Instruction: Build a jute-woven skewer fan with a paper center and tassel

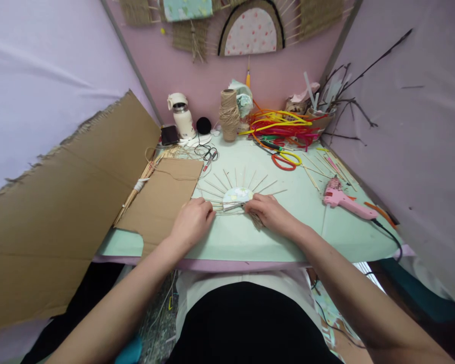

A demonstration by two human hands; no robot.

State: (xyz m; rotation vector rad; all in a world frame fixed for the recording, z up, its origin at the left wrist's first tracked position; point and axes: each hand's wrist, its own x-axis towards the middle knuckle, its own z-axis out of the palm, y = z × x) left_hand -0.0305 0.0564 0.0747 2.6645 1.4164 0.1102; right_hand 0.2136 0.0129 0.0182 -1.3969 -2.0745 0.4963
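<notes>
On the table in front of me lies a pale half-round piece (pixel 238 196) with a light pattern and thin sticks (pixel 219 180) fanning out from its curved edge. Strands of twine (pixel 229 213) run along its straight lower edge, between my two hands. My left hand (pixel 194 221) is closed on the twine at the left, its fingers curled down. At the piece's lower right corner, my right hand (pixel 270 212) pinches the twine, and a loose bunch of it hangs below the fingers. The fingertips of both hands are partly hidden.
A cardboard sheet (pixel 163 194) and a bundle of sticks (pixel 136 189) lie at left. A pink glue gun (pixel 345 199) with a cord rests at right. Behind are scissors (pixel 286 159), a twine spool (pixel 229 116), pipe cleaners (pixel 282 126) and an open bottle (pixel 183 121).
</notes>
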